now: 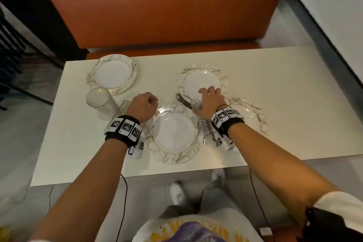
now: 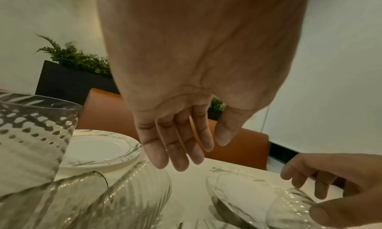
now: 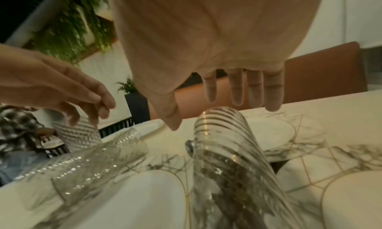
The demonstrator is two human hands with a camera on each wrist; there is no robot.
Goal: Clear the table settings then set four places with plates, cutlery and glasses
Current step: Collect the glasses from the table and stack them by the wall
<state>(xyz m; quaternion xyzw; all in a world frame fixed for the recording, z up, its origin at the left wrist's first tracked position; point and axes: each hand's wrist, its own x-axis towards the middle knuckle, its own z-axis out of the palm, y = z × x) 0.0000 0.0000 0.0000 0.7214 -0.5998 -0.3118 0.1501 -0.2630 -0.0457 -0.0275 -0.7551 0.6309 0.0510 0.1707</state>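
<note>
Four marble-rimmed plates lie on the cream table [image 1: 294, 104]: a far-left plate [image 1: 115, 73], a far-middle plate [image 1: 203, 80], a near plate [image 1: 173, 133] and a right plate [image 1: 249, 116] partly under my right wrist. My right hand [image 1: 209, 94] hovers with straight fingers [image 3: 237, 92] over a ribbed glass [image 3: 227, 150] between the plates; its thumb is close beside the glass. My left hand [image 1: 151, 102] hangs relaxed and empty just right of two ribbed glasses [image 1: 100, 100]. Dark cutlery [image 1: 181, 99] lies left of the right hand.
An orange bench [image 1: 163, 12] runs along the table's far side. A piece of metal cutlery [image 1: 204, 135] lies between the near and right plates. Dark planters with greenery [image 2: 74, 64] stand beyond the bench. Floor and my feet show below the near edge.
</note>
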